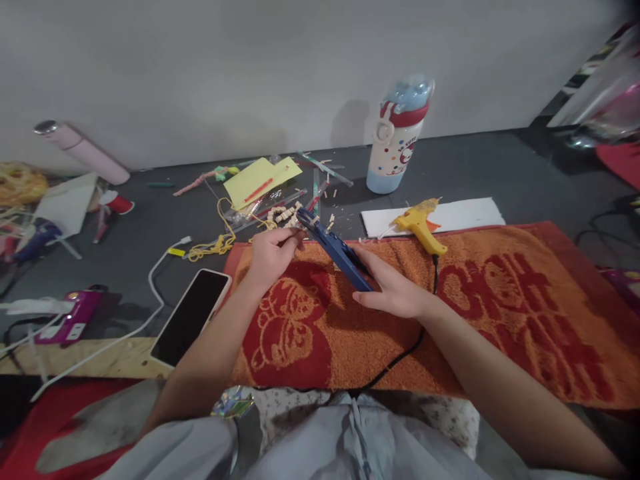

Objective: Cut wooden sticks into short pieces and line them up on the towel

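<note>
My right hand (387, 283) is wrapped around the handles of a blue hand cutter (340, 257), which slants up and to the left over the towel. Close to the cutter's upper end, my left hand (275, 253) is closed in a pinch. What sits between its fingertips is too small to make out; it may be a thin stick. Just beyond the cutter head lie short pale wooden pieces (287, 215), some in a curved row. Under both hands spreads an orange and red towel (365, 347).
A yellow glue gun (421, 223) rests on a white board (470, 215), its cord crossing the towel. Behind stands a bottle (395, 150). Left are a phone (193, 317), a white cable (157, 273), yellow cord (215, 247), yellow paper (257, 180) and a pink flask (83, 150).
</note>
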Demonstrator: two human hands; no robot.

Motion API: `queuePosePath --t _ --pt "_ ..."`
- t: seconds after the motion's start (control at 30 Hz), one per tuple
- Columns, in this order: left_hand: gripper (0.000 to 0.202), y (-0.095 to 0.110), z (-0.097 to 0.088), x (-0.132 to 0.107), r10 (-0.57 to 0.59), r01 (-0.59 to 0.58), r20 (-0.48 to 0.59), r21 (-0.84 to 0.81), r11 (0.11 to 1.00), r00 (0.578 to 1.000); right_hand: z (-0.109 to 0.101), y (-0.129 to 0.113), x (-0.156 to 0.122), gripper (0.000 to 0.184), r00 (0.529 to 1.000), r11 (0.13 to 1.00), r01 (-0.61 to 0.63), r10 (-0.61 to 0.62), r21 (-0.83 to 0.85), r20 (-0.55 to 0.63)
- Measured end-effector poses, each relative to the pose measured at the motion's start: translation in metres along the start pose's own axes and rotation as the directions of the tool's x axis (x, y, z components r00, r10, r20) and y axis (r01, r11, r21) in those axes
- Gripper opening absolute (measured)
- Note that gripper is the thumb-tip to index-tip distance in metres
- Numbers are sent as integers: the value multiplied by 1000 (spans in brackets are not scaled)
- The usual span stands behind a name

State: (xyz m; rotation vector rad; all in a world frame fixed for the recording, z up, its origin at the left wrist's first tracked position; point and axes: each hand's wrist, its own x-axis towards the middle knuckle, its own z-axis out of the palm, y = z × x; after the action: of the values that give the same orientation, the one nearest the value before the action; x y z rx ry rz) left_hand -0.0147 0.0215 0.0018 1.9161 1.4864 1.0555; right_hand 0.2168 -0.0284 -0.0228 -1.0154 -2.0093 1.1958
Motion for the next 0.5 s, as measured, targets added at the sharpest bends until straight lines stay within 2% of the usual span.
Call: queuePosePath --t 0.13,0.33,0.4,0.5 --pt "25 0 0 -1 39 -38 -29 32 999 999 -1 2 -1 74 1000 1000 -18 18 0 7" --pt "24 -7 -3 2 142 -142 45 6 990 989 -10 14 -5 79 987 980 -122 103 158 126" --pt "24 -9 -4 2 145 -145 50 -2 989 988 -11 15 -6 80 986 978 -133 114 160 124" --pt "27 -7 -1 1 86 -87 61 1 996 994 -7 9 -4 75 993 988 -102 94 112 73"
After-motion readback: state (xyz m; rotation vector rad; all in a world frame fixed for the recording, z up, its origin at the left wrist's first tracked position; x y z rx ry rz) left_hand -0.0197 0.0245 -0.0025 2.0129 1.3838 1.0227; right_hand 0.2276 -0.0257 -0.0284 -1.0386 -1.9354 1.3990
